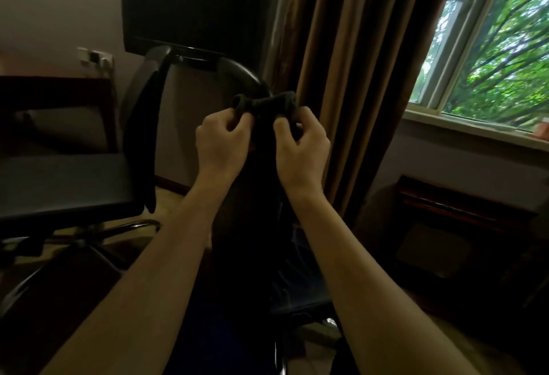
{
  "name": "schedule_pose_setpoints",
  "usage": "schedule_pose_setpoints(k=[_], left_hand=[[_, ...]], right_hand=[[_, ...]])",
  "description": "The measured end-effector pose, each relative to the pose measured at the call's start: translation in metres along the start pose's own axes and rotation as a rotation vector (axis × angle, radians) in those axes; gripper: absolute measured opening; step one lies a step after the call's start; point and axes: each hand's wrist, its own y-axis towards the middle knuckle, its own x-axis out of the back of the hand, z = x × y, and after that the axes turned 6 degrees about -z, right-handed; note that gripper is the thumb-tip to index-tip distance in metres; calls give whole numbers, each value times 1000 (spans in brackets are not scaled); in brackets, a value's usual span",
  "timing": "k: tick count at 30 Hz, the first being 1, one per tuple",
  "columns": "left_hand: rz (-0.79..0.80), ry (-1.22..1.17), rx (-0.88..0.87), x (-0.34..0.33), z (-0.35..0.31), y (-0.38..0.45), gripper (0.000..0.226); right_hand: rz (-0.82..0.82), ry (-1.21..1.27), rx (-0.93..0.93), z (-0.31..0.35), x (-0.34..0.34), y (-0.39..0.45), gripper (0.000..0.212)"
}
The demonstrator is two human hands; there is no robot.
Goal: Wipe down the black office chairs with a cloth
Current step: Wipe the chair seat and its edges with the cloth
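A dark cloth (264, 103) is bunched up in front of me at mid-frame, and its long end hangs down between my forearms. My left hand (222, 144) pinches its left part and my right hand (300, 149) pinches its right part, fingers curled around the fabric. A black office chair (68, 184) stands at the left, seen from the side, with its flat seat, thin backrest and chrome star base. Behind the cloth curves the dark top rail of a second chair (237, 70), its lower part hidden by the cloth and my arms.
A dark screen (193, 3) hangs on the back wall. Brown curtains (350, 62) drop beside a window (487, 42) at the right. A dark wooden desk (53, 89) stands at the far left, a low dark cabinet (463, 214) under the window sill.
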Motion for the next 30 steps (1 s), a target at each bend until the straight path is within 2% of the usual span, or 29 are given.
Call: schedule_pose_setpoints(k=[3,7,11,19,23,28,30], left_hand=[[-83,15,55,12,23,-8,32],[-130,47,124,18,69,-29,34],[-105,75,215,15,121,-64,33],[-83,76,480,6,196,-131,38],[-89,111,731,-3,233,-149,36],[-53,154,1067,-5,298,-179,27],[-41,173,1150,-8,315,-184,20]], right_hand=[[95,49,-50,-11,-6,-6,8],[143,33,-144,-49,-11,-37,11],[95,7,-295,-96,-16,-81,12],[38,-303,-513,-177,-15,-167,12],[52,-204,-829,-201,-22,-203,16],[18,-224,-1113,-240,-26,-255,13],[11,-241,-1195,-252,-30,-269,13]])
